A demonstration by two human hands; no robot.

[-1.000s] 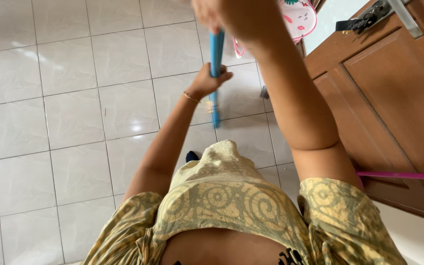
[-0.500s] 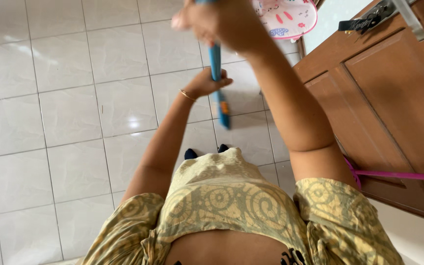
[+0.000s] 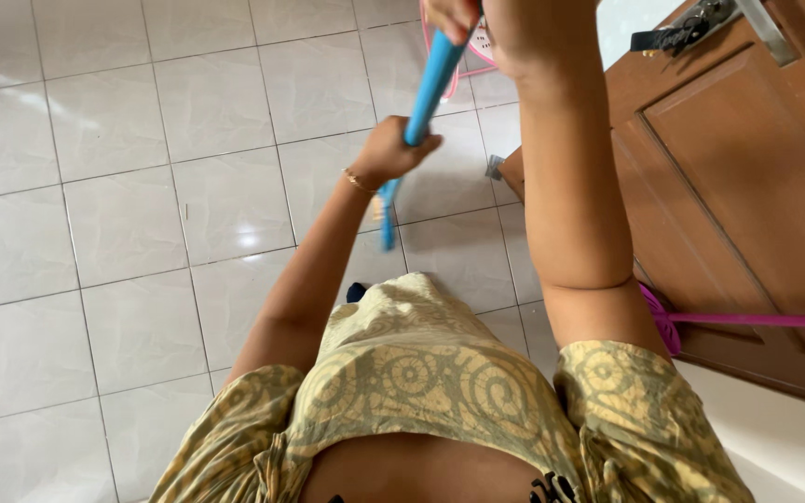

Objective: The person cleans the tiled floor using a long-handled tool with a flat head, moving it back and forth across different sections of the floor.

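Observation:
A long blue stick handle (image 3: 428, 93) runs down from the top of the view toward the white tiled floor (image 3: 142, 233). My right hand (image 3: 505, 28) grips its upper part at the top edge. My left hand (image 3: 393, 151), with a thin bracelet at the wrist, is closed around the handle lower down. The lower end of the handle (image 3: 388, 219) points at the tiles just ahead of my body; what is fixed to it cannot be made out.
A brown wooden door (image 3: 729, 177) with a metal handle and hanging keys (image 3: 691, 28) stands on the right. A pink stick (image 3: 757, 320) leans across its lower part. A pink-rimmed object (image 3: 472, 51) lies on the floor at the top. My yellow patterned dress fills the bottom.
The handle has tilted: its lower end swung left and its top leans right. My right hand shifted right and up, while my left hand stayed near the same spot.

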